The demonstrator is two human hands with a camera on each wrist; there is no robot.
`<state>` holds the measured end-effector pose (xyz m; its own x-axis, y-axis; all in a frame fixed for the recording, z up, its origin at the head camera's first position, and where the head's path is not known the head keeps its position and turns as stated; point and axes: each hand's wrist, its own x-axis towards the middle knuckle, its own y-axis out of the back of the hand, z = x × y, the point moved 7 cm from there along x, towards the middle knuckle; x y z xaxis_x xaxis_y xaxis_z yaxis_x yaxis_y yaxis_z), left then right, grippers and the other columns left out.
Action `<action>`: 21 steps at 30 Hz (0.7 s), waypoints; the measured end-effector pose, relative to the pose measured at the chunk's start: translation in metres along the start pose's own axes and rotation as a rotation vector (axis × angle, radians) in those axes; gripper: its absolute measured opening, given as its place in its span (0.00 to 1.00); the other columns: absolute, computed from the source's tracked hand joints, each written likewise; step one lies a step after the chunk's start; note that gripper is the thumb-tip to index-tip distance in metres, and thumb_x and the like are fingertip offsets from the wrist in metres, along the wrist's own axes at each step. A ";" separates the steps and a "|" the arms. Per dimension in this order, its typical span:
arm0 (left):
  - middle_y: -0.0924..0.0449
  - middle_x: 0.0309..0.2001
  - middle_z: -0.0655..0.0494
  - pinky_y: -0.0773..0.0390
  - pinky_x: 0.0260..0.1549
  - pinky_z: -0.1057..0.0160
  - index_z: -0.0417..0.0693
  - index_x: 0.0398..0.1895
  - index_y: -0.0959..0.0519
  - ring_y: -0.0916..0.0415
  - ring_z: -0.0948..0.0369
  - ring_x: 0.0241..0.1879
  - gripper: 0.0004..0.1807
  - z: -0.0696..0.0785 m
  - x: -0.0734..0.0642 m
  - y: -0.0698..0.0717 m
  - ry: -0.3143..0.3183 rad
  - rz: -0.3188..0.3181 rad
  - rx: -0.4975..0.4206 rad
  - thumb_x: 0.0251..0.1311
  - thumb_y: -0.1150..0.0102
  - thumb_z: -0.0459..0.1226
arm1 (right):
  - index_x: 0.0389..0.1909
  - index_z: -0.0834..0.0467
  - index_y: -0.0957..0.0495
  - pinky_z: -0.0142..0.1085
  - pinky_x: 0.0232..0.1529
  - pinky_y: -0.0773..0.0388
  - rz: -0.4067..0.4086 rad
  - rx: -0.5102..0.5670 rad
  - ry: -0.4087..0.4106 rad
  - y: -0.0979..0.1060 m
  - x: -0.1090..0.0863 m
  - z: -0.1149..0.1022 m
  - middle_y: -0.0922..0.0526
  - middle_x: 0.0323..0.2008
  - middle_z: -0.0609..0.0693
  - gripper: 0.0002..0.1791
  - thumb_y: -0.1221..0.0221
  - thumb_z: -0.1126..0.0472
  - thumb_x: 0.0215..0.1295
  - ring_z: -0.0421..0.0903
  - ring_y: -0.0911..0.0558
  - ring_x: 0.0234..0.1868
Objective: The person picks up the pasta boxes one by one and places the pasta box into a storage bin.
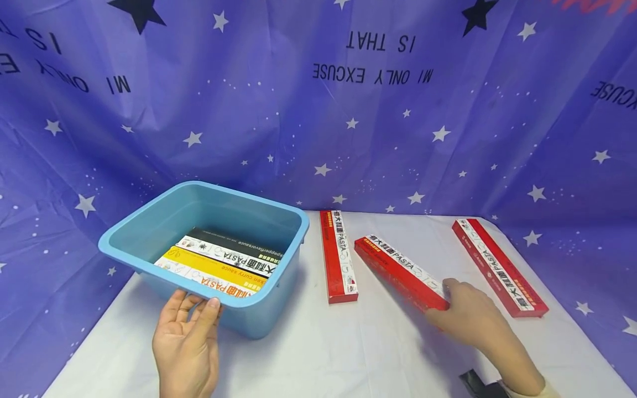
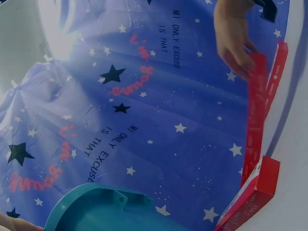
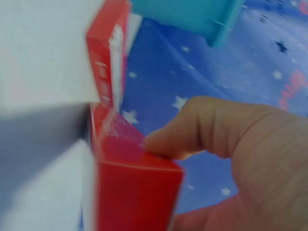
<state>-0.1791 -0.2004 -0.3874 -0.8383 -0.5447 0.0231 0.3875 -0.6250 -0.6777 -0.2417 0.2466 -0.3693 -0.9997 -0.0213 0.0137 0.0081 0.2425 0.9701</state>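
Observation:
My left hand (image 1: pixel 186 342) holds the front rim of a light blue plastic tub (image 1: pixel 281 304), thumb on top and fingers beneath. Inside the tub lie several pasta boxes, among them a yellow box (image 1: pixel 219 262) and a black-and-white box (image 1: pixel 234 246). My right hand (image 1: pixel 470 315) grips the near end of a red-and-white pasta box (image 1: pixel 403 276), which slants across the table. Seen from the right wrist, the thumb presses one side of this red box (image 3: pixel 137 192); the fingers are mostly hidden behind it. In the left wrist view, the box (image 2: pixel 255 115) appears raised off the table.
One red pasta box (image 1: pixel 339 257) lies between the tub and the held box. Another red pasta box (image 1: pixel 500 268) lies near the table's right edge. A white cloth (image 1: pixel 378 354) covers the table, and a purple star-printed curtain (image 1: pixel 278 110) hangs behind it.

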 end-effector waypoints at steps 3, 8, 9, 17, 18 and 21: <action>0.38 0.50 0.43 0.18 0.43 0.65 0.36 0.62 0.41 0.32 0.57 0.43 0.30 0.000 0.000 -0.001 -0.004 -0.004 -0.007 0.59 0.46 0.15 | 0.56 0.71 0.28 0.54 0.33 0.23 0.069 0.033 -0.009 0.021 -0.010 0.007 0.19 0.40 0.62 0.41 0.30 0.46 0.48 0.55 0.22 0.36; 0.37 0.49 0.43 0.18 0.42 0.65 0.35 0.62 0.39 0.30 0.57 0.41 0.29 0.002 -0.001 -0.002 -0.016 -0.004 -0.010 0.58 0.45 0.16 | 0.58 0.66 0.27 0.47 0.30 0.26 0.141 0.048 -0.027 0.052 -0.026 0.014 0.18 0.41 0.63 0.39 0.32 0.44 0.51 0.57 0.22 0.37; 0.37 0.49 0.43 0.18 0.41 0.65 0.34 0.62 0.39 0.30 0.57 0.41 0.29 0.002 -0.002 -0.002 -0.019 -0.004 -0.010 0.58 0.45 0.15 | 0.58 0.64 0.26 0.45 0.29 0.27 0.152 0.046 -0.032 0.057 -0.029 0.015 0.18 0.41 0.62 0.39 0.32 0.42 0.51 0.58 0.23 0.38; 0.37 0.50 0.41 0.18 0.42 0.65 0.33 0.64 0.39 0.30 0.57 0.41 0.31 0.006 -0.002 -0.003 -0.033 0.001 0.010 0.58 0.44 0.15 | 0.58 0.55 0.21 0.41 0.26 0.32 0.248 0.097 -0.106 0.081 -0.054 0.015 0.16 0.38 0.61 0.42 0.32 0.31 0.48 0.57 0.23 0.39; 0.37 0.50 0.41 0.18 0.42 0.65 0.33 0.64 0.39 0.30 0.57 0.41 0.31 0.005 -0.002 -0.003 -0.031 -0.003 0.006 0.57 0.44 0.15 | 0.58 0.54 0.21 0.40 0.26 0.33 0.266 0.106 -0.114 0.084 -0.057 0.014 0.16 0.37 0.61 0.41 0.31 0.32 0.47 0.57 0.24 0.39; 0.37 0.49 0.42 0.18 0.41 0.66 0.33 0.63 0.39 0.30 0.57 0.40 0.31 0.005 -0.002 -0.004 -0.027 -0.005 0.001 0.57 0.44 0.15 | 0.57 0.51 0.20 0.40 0.27 0.34 0.316 0.141 -0.144 0.092 -0.062 0.011 0.16 0.39 0.63 0.40 0.29 0.33 0.45 0.58 0.26 0.41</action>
<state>-0.1774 -0.1992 -0.3811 -0.8298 -0.5561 0.0464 0.3833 -0.6284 -0.6768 -0.1789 0.2811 -0.2838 -0.9416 0.2100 0.2631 0.3233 0.3464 0.8806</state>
